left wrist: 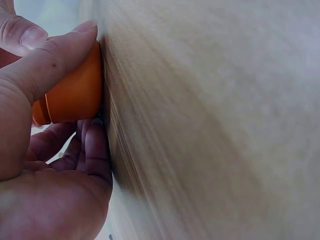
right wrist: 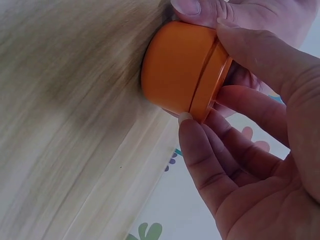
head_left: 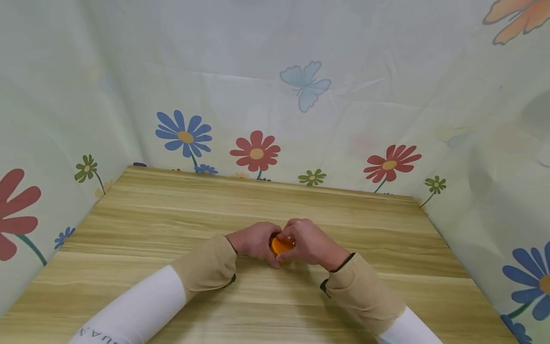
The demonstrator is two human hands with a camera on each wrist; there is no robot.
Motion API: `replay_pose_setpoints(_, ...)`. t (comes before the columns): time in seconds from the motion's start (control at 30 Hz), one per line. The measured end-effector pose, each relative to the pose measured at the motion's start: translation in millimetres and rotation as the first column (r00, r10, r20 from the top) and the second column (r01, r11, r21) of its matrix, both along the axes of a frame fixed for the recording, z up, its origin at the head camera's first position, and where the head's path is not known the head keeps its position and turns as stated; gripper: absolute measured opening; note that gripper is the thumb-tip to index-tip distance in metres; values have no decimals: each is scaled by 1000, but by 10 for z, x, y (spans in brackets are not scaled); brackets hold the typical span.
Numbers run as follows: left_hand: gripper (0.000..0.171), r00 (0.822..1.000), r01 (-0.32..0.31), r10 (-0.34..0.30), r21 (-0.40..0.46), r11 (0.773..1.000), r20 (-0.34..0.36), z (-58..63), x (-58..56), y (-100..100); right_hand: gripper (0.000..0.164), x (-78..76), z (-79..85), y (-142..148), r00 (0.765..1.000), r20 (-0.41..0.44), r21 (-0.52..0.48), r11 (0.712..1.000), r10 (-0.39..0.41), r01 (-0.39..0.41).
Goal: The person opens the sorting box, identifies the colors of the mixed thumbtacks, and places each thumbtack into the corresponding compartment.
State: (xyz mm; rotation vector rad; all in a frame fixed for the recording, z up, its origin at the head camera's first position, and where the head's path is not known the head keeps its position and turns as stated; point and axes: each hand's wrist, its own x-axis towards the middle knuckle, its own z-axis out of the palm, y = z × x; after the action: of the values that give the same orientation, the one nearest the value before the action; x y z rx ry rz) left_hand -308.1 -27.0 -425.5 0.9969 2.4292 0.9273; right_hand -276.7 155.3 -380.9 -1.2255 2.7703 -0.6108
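Observation:
A small round orange jar (right wrist: pixel 172 67) with an orange lid (right wrist: pixel 212 80) stands upright on the wooden table. In the head view the lid's top shows between the two hands. My left hand (head_left: pixel 258 241) holds the jar's body low down, thumb on the near side and fingers curled behind. With thumb and fingertips, my right hand (head_left: pixel 311 243) grips the lid by its rim. A thin seam runs between lid and body in the right wrist view. The left wrist view shows the jar's base against the table, partly covered by the left thumb (left wrist: pixel 55 60).
The wooden table (head_left: pixel 185 205) reaches back to a pale fabric backdrop (head_left: pixel 240 95) printed with flowers and a butterfly. Similar fabric hangs at the left and right sides. Both forearms wear white sleeves (head_left: pixel 146 296) with tan cuffs.

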Motion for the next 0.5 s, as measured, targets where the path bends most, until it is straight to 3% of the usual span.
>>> replay_pose_setpoints(0.5,47,1000,-3,3,-4,1000,-12,9,4,-4,23,-42,25,-24,998,-20,24,998,60,-59)
